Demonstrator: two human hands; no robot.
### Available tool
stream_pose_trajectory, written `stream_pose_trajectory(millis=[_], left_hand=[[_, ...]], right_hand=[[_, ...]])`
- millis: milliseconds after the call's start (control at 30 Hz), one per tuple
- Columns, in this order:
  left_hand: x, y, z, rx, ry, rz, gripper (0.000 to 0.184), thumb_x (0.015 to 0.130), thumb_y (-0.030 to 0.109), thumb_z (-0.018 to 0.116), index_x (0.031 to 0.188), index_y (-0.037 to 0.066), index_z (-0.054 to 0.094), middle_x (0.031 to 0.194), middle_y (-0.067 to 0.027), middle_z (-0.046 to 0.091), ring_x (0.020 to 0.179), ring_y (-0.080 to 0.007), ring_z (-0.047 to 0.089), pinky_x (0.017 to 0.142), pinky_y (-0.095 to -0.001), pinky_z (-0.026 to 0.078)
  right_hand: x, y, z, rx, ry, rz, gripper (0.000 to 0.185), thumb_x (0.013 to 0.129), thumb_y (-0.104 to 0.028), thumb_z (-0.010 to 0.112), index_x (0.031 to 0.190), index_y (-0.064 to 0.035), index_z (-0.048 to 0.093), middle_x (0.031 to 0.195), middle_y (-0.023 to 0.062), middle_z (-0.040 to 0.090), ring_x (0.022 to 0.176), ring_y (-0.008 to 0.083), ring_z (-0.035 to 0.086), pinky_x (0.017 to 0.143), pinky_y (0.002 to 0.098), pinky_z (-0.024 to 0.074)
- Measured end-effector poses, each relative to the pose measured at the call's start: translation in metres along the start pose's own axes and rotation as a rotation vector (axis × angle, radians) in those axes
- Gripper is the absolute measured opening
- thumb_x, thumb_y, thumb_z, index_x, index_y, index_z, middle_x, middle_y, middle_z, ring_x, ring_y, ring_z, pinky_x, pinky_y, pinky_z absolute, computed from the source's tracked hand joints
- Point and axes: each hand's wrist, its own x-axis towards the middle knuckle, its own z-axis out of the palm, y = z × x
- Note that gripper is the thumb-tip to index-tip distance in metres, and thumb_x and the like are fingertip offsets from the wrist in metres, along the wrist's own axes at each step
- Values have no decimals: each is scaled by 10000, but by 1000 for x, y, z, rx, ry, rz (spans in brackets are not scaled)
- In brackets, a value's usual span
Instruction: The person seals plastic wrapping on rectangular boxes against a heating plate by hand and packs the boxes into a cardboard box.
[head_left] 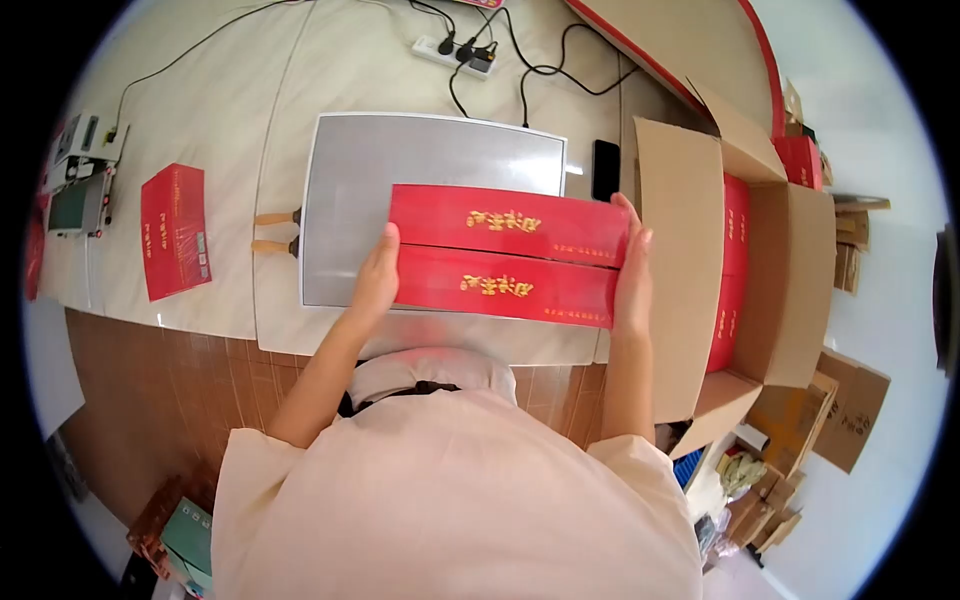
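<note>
Two long red boxes with gold lettering, the far red box (510, 222) and the near red box (500, 286), lie side by side between my hands. My left hand (377, 275) presses on their left ends. On the right ends, my right hand (633, 265) is closed against them with the fingers along the side. The pair is held over a grey panel with a white frame (430, 150), covering part of it. To the right stands an open cardboard box (680, 270) with red boxes (732, 270) inside.
A flat red box (175, 232) lies on the table at left, near a small machine (85, 180). A black phone (605, 170) lies beyond my right hand. A power strip (455, 58) with black cables sits at the back. Cardboard pieces (850, 410) lean at right.
</note>
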Motion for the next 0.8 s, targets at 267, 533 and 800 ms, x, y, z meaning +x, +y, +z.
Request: stream_pose_trajectory(millis=[267,533,800], left_hand=[[-11,12,-96,107,227,47,697,985,527,279,1298,-69,460,1281,-154,529,1186,-218,484,1020,-298,336],[-35,34,-174,-26,409,-36,698,975,547,295,1311,-44,453,1272,-132,539,1155,-186,518,1005,-300,373],[-37,65,-135,295,312,232,672,990,509,297,1224,-79,522,1207,-160,575,1104,-214,532,980,-320,380]], right_hand=[[23,55,91,129,-197,92,644,985,-536,224,1416,-72,338,1472,89,326,1348,218,301,1114,308,206],[14,59,197,11,-268,-152,606,1003,-480,230,1342,-9,403,1337,168,446,1269,261,395,1073,329,268],[28,70,137,-83,-143,-220,575,1009,-459,224,1261,-12,483,1228,148,532,1162,239,479,1017,326,333]])
